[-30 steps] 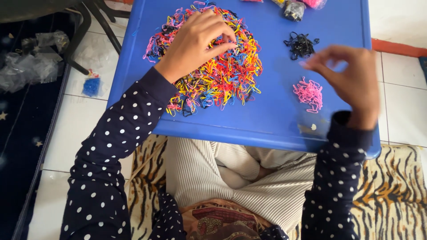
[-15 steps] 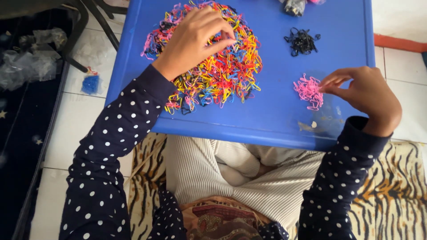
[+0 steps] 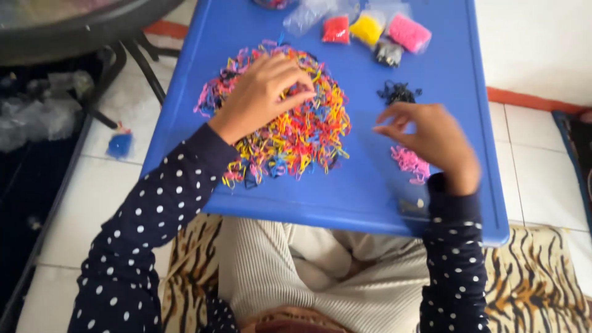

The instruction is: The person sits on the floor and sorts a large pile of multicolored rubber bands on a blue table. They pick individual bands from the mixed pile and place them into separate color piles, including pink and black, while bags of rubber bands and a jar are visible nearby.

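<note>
**Hands at the big pile of bands**

A blue table (image 3: 444,203) holds a big heap of mixed rubber bands (image 3: 308,129). The left hand (image 3: 262,92) lies on the heap, fingers curled into the bands. The right hand (image 3: 435,139) floats above the table, fingertips pinched together; it is too blurry to tell if it holds anything. Beside it are a small pink pile (image 3: 410,163) and a small black pile (image 3: 398,92).

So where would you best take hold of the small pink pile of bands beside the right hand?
Probably pinch the pink pile at its loose upper edge, coming straight down from above. It lies flat and thin on the blue table, so there is no side to grip. The right hand hovers just above it.
</note>
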